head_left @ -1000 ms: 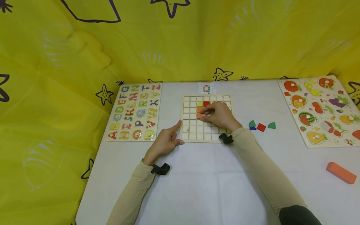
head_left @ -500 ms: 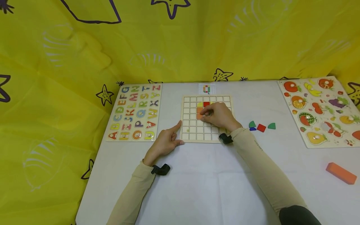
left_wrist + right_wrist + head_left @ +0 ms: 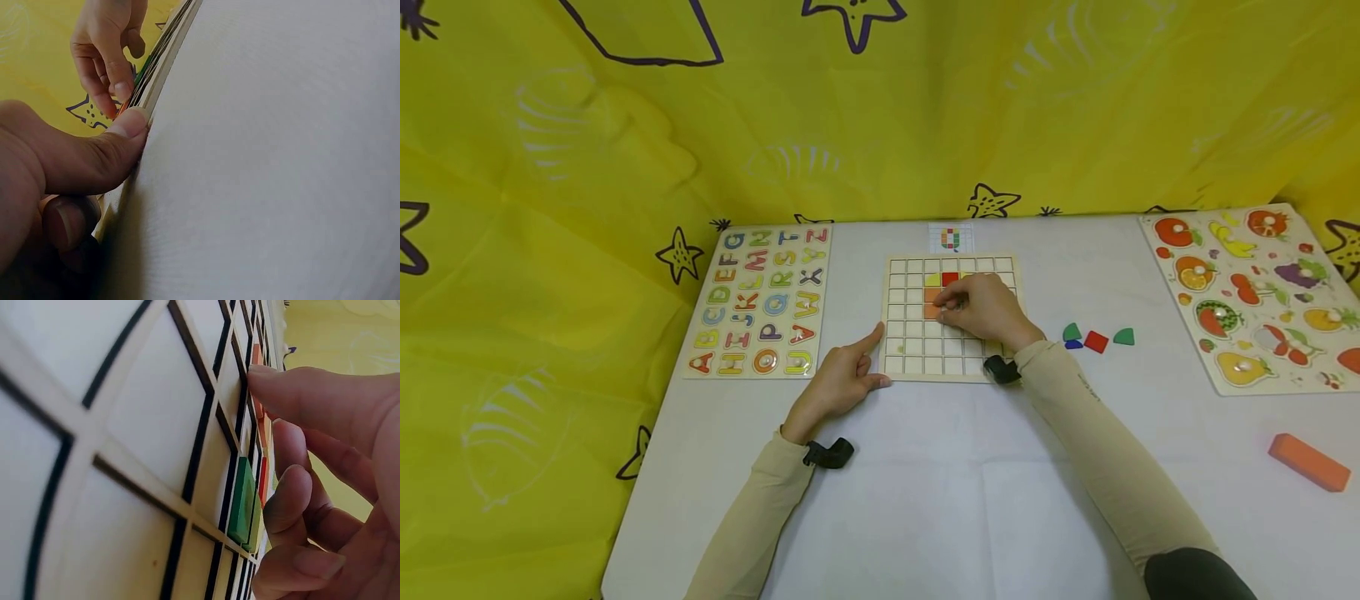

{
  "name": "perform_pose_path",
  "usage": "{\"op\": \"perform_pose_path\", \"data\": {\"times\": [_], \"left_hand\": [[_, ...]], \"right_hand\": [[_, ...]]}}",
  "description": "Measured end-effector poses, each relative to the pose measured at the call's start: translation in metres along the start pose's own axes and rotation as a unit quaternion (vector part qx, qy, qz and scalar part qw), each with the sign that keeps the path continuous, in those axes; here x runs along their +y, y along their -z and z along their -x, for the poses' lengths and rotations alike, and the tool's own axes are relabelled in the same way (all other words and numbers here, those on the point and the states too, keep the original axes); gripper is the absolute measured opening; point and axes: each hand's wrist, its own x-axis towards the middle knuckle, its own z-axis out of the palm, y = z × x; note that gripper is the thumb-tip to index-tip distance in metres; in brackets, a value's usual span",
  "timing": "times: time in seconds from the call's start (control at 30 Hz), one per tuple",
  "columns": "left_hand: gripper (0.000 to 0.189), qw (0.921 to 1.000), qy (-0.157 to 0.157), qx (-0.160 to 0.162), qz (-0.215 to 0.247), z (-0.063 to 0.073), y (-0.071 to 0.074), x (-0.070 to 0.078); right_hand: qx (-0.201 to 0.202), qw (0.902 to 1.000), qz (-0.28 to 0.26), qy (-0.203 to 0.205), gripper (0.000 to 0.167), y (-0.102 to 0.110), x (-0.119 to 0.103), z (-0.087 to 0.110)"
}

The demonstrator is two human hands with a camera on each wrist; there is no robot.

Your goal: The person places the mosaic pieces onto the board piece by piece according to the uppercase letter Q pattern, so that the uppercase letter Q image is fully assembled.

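Observation:
A wooden grid board (image 3: 913,350) lies mid-table. My left hand (image 3: 841,375) touches its near left corner, index finger straight against the left edge and thumb at the front edge. In the left wrist view the thumb (image 3: 94,156) presses on the board's rim. Over the board, my right hand (image 3: 988,308) has thumb and fingertips at an orange square tile (image 3: 931,312), pinching it in its cell. Another orange tile (image 3: 931,295) sits just above. Near them are a red tile (image 3: 950,277) and a yellow tile (image 3: 932,279). A green tile (image 3: 242,503) shows in the right wrist view.
Right of the board lie a red square (image 3: 1096,342), a blue piece (image 3: 1073,343) and green quarter-circles (image 3: 1124,336). Behind it is a pattern card (image 3: 951,237). An alphabet puzzle (image 3: 760,300) lies left, a fruit puzzle (image 3: 1255,300) and an orange block (image 3: 1309,462) right.

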Motion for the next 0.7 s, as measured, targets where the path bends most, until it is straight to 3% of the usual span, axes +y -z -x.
{"op": "perform_pose_path", "data": {"times": [0.33, 0.7], "left_hand": [[0.088, 1.0, 0.008, -0.003, -0.002, 0.0, -0.001, 0.001], [0.088, 1.0, 0.004, -0.002, -0.007, -0.001, -0.002, -0.001]], "right_hand": [[0.017, 0.9994, -0.031, -0.007, 0.023, 0.024, 0.014, 0.016], [0.029, 0.9966, 0.03, -0.071, 0.031, 0.066, 0.042, 0.057]]}}
